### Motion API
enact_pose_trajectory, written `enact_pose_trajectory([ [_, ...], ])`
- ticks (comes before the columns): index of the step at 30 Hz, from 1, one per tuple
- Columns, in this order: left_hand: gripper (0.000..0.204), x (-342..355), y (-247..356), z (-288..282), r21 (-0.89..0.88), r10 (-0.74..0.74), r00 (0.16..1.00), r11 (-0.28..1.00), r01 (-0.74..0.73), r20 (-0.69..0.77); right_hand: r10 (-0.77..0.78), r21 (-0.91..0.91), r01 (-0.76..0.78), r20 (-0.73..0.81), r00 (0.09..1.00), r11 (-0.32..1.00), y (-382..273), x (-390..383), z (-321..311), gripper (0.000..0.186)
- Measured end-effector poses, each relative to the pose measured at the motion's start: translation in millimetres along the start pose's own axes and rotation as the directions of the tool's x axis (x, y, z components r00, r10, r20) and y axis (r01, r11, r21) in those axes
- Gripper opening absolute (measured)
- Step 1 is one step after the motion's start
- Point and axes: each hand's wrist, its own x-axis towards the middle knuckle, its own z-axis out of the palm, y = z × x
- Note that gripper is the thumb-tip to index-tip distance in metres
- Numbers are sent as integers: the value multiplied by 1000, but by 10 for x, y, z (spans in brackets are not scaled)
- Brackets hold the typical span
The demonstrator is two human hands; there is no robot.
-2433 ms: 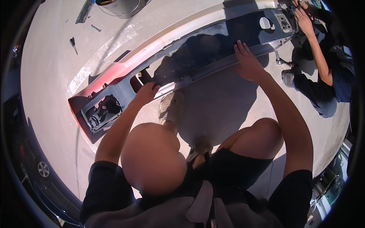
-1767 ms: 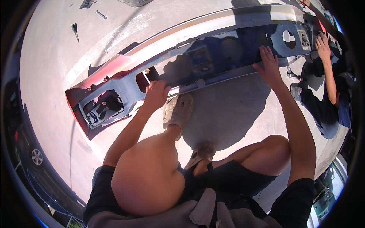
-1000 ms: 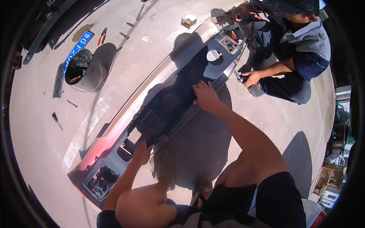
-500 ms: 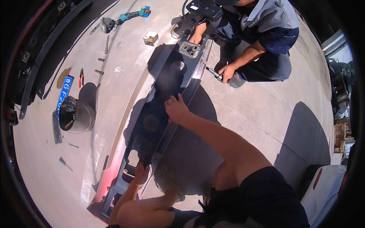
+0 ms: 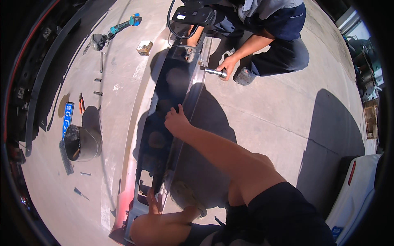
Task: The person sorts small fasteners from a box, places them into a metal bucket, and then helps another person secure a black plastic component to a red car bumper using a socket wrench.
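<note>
A long car bumper lies on the concrete, its dark inner side up and one reddish end close to me. My right hand rests on the dark surface near its right edge, halfway along, fingers partly spread. At the near end, beside a cut-out, my left hand touches the bumper with fingers stretched out and apart. Across from me, a crouching person's hand holds a metal ratchet-like tool against the bumper's far right edge. That person's other hand is at the far end, partly hidden by a black device.
To the left lie a teal power tool, a small box, a wrench, orange-handled pliers, a blue licence plate, a bucket, a brush and a screwdriver. A white car part is at the lower right.
The view has shifted, so the bumper stands more upright in it. The person's tool has swung from a slant to nearly level. My right hand's fingers are more raised; both my hands stay on the bumper.
</note>
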Motion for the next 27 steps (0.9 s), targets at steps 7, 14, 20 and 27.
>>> enact_pose_trajectory([
  [7,29,-174,171,145,-66,-316,914,937,342,256,-17,-6,16,-82,996,1000,13,26,93,28],
  [14,28,-338,203,290,-107,-418,829,868,485,371,-29,-36,30,16,999,999,18,41,14,45],
  [20,27,-439,213,416,-148,-441,797,831,536,412,-26,-52,31,90,996,998,9,73,-77,75],
  [27,27,-548,204,587,-179,-455,761,793,583,462,-15,-62,22,116,993,998,6,76,-61,83],
])
